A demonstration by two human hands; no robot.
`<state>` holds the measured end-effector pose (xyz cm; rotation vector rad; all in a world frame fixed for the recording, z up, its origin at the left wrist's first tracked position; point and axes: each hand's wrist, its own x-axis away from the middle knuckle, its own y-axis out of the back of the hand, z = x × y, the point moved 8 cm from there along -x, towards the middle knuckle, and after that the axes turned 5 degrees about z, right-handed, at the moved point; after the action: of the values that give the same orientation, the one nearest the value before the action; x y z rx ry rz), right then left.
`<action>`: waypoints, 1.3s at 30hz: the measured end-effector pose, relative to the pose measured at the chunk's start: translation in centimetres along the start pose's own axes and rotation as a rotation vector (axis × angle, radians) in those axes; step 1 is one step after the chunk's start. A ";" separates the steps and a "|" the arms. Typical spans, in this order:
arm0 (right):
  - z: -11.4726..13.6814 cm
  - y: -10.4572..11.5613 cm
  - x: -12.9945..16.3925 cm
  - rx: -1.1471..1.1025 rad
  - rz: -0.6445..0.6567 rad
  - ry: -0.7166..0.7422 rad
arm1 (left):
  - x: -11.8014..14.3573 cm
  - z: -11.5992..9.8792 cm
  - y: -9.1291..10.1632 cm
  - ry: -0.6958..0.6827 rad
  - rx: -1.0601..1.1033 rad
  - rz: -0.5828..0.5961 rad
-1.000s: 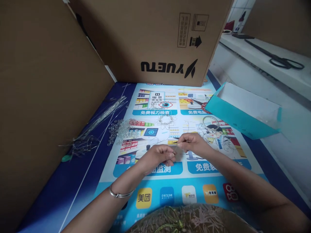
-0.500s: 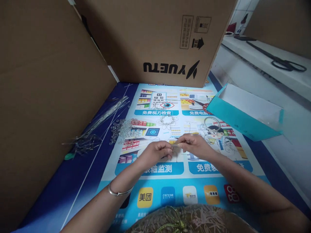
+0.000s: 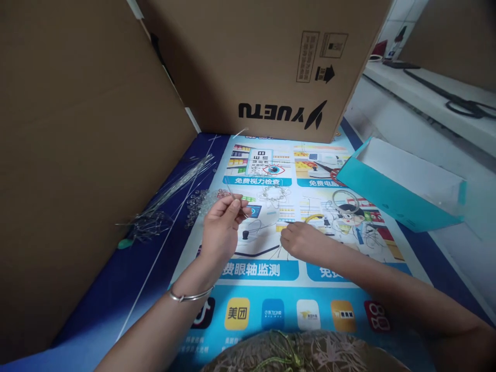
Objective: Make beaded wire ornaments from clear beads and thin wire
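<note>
My left hand (image 3: 221,226) is raised over the printed mat (image 3: 271,310), its fingers pinched on a thin wire (image 3: 231,193) just beside a heap of clear beads (image 3: 203,200). My right hand (image 3: 304,241) rests low on the mat with its fingertips closed on something small near wire pieces; I cannot make out what it pinches. A small beaded wire piece (image 3: 274,193) lies beyond both hands. A bundle of long thin wires (image 3: 170,187) lies to the left by the cardboard wall.
A big cardboard box (image 3: 271,67) stands at the back and a cardboard panel (image 3: 77,155) walls the left side. An open teal box (image 3: 403,183) lies at the right. A metal ring (image 3: 343,199) lies on the mat. Scissors (image 3: 465,106) rest on the white ledge.
My hands have come apart: the left hand rose up and left toward the beads with a wire, while the right hand dropped a little onto the mat.
</note>
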<state>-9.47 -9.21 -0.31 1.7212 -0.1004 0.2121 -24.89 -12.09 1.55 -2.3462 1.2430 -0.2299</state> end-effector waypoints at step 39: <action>-14.2 -5.6 15.4 -0.503 0.148 -1.046 | 4.2 7.6 -1.5 0.398 -0.063 0.039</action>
<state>5.44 6.48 -0.55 1.1631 -0.9628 -0.5841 -18.65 -12.32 -4.70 -2.4013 1.4920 -0.6805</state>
